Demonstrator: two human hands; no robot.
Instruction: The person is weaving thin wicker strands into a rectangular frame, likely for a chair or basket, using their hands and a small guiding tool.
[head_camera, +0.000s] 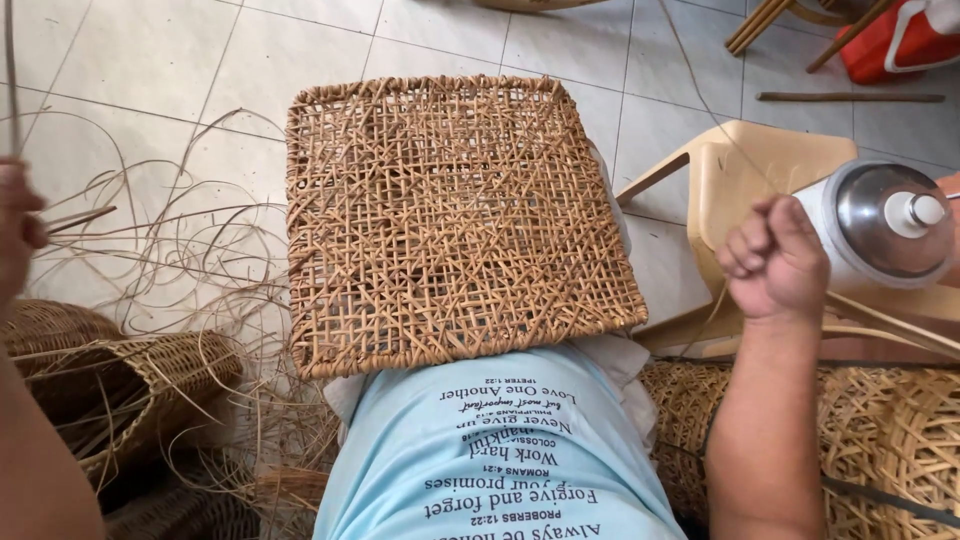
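Observation:
A square woven rattan panel (455, 220) rests flat on my lap, above my light blue shirt. My left hand (18, 225) is at the far left edge, raised and closed on thin rattan strips (80, 216) that stick out to the right; one strand runs up past it. My right hand (772, 262) is a closed fist at the right, beside a white and metal spray can (880, 222). A thin strand seems to run up from the fist, but I cannot tell for sure that it is gripped.
Loose rattan strands (190, 260) lie tangled on the tiled floor at left. Woven baskets (120, 385) sit at lower left, and more wickerwork (890, 440) at lower right. A tan plastic chair (740, 170) stands at right, a red container (900, 40) at top right.

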